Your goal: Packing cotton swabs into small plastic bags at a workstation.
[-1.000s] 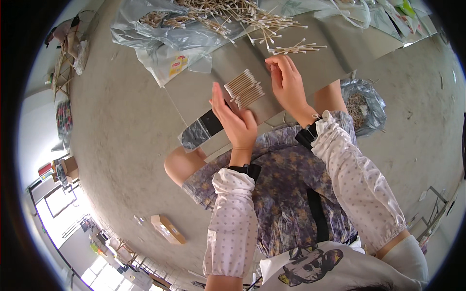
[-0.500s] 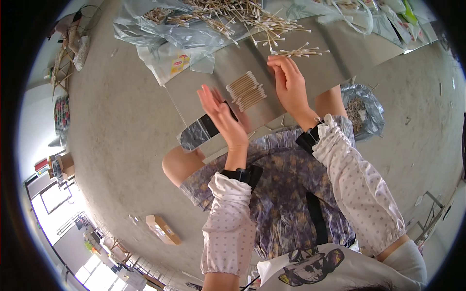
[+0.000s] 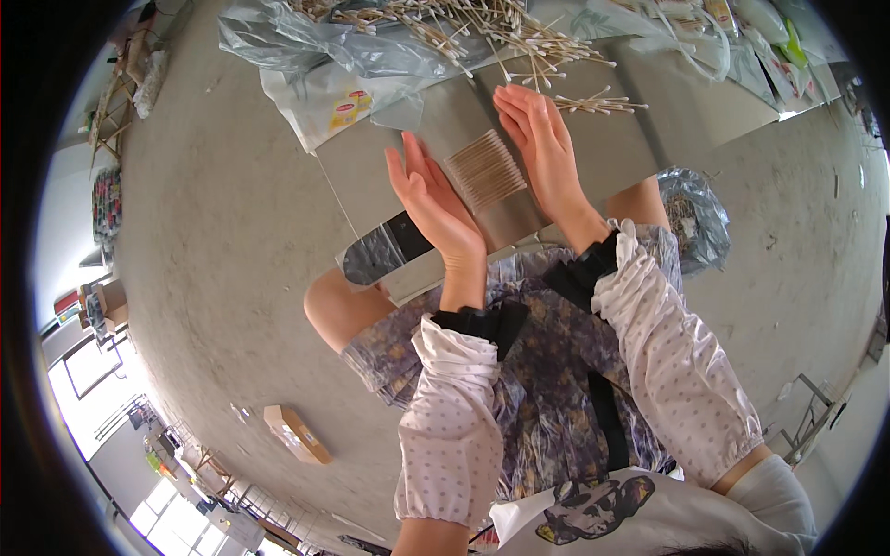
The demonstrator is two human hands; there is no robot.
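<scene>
A row of cotton swabs (image 3: 486, 170) lies side by side on the grey metal tabletop (image 3: 603, 157). My left hand (image 3: 431, 196) stands on edge against the row's left ends, fingers stretched out and palm facing the swabs. On the opposite side my right hand (image 3: 542, 139) is flat too, its palm at the right ends. Neither hand grips anything. Beyond my right fingertips a small loose bunch of swabs (image 3: 603, 104) rests on the table, with a large heap of swabs (image 3: 519, 42) behind it.
A grey plastic bag (image 3: 306, 42) lies under the heap. Beside my left wrist is a dark strip wrapped in clear plastic (image 3: 375, 255). Packaging bags (image 3: 742, 46) cover the far right. A plastic-lined bin (image 3: 697, 218) stands right of my knee, and a cardboard box (image 3: 295, 434) is on the floor.
Both hands have closed in on the swabs from the sides. The two uneven, offset groups of swabs now form one even block.
</scene>
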